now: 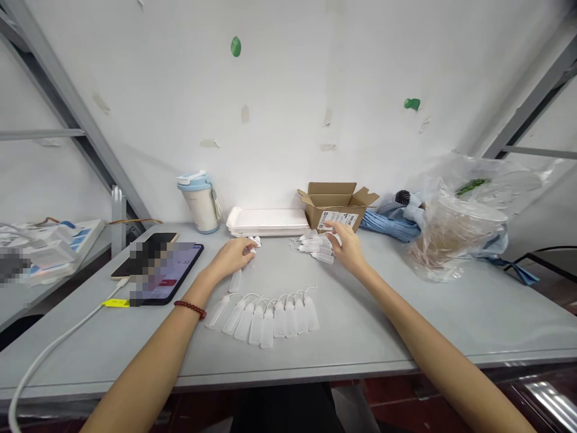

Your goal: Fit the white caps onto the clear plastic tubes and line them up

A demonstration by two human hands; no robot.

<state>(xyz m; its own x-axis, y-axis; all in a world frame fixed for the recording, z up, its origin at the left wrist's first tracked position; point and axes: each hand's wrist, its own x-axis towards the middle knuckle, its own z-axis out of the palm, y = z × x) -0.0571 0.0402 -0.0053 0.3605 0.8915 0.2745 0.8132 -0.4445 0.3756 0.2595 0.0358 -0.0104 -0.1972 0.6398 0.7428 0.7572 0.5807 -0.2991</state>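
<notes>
My left hand (235, 255) rests low over the table, its fingers bent and pinched together around small white pieces (256, 241) that they partly hide. What exactly is between the fingertips I cannot make out. Just below it lies a single translucent squeeze bottle (235, 281). My right hand (347, 246) has thumb and fingers apart beside a loose pile of similar small bottles (317, 243) with thin tips. Nearer the front edge, several translucent bottles (267, 328) with thin curved tips lie side by side in a fanned row.
Behind the hands are a stack of white trays (270, 221) and an open cardboard box (336, 207). A tumbler (201, 201) and two phones (175, 279) with a white cable (58, 340) stand left. Blue cloth (390, 225) and a plastic-wrapped tub (464, 222) lie right.
</notes>
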